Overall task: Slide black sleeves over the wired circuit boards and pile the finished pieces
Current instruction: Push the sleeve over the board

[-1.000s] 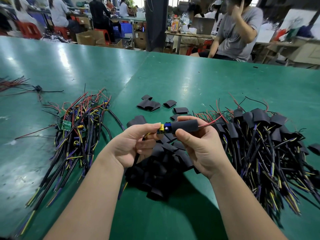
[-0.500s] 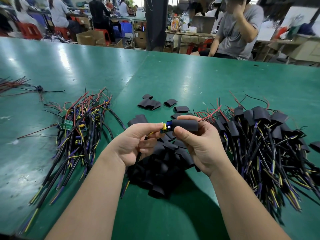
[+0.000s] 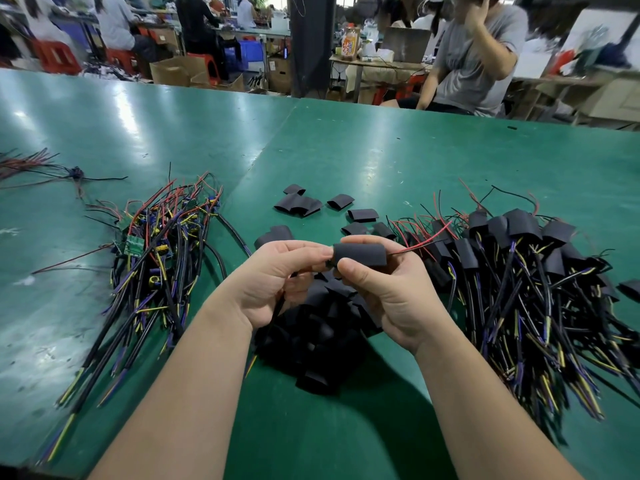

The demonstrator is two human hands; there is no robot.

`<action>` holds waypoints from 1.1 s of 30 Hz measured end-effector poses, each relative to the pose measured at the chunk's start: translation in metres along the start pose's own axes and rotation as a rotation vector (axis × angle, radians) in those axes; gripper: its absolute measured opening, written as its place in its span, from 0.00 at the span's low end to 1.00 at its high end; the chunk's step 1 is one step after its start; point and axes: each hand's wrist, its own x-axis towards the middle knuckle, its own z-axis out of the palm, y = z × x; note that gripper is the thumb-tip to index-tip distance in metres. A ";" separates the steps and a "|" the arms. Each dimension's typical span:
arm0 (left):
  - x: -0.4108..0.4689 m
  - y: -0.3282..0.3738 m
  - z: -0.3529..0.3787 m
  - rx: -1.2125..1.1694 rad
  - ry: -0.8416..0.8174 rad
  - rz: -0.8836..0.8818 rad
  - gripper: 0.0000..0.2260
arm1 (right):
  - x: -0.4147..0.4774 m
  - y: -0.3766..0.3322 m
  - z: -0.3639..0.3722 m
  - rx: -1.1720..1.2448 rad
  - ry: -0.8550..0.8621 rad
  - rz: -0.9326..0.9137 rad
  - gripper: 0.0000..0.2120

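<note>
Observed: a black tubular sleeve [image 3: 360,254] is held above the green table [image 3: 346,150], between both hands. The right hand [image 3: 391,292] grasps it, thumb under and fingers [image 3: 363,240] curled over the top. The left hand [image 3: 273,282] is clenched round a black cable [image 3: 277,308] hanging below, thumb tip at the sleeve's left mouth. The circuit board is hidden, presumably inside the sleeve. Thin red wires [image 3: 426,242] emerge from the right mouth.

Risks noted:
- Seating cannot be confirmed. If the board sits off-centre, one end may stay bare.
- Further pushing against the cable could kink it or strain the solder joints.
- The red wires reach toward the heap of sleeved pieces [image 3: 536,271] at right. Snagging there during transfer could drag the sleeve back off.
- The sleeve appears loose-fitting, so a careless toss may let it slip.
- Spare black sleeves [image 3: 322,327] lie directly beneath the hands. A dropped piece would be hard to pick out among them.
- Unsleeved wired boards [image 3: 156,254] lie well apart at left, so mixing seems unlikely.
</note>
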 end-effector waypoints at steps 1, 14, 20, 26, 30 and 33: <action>0.000 -0.001 0.001 0.005 0.010 0.001 0.06 | 0.000 0.001 0.000 0.004 0.000 0.002 0.21; 0.002 0.000 0.003 -0.008 0.190 -0.009 0.05 | 0.001 0.001 0.000 0.014 0.047 0.069 0.19; 0.000 0.001 0.006 0.076 0.214 0.018 0.04 | -0.002 0.003 0.004 0.013 0.035 0.118 0.19; -0.003 0.001 0.008 0.051 0.159 0.042 0.01 | -0.003 -0.002 0.011 0.119 0.053 0.173 0.18; -0.004 0.010 0.002 -0.117 0.117 0.053 0.06 | 0.003 -0.036 0.003 0.286 0.230 0.067 0.19; 0.000 0.010 -0.006 -0.206 0.251 0.022 0.06 | 0.003 -0.068 -0.018 0.145 0.410 -0.034 0.19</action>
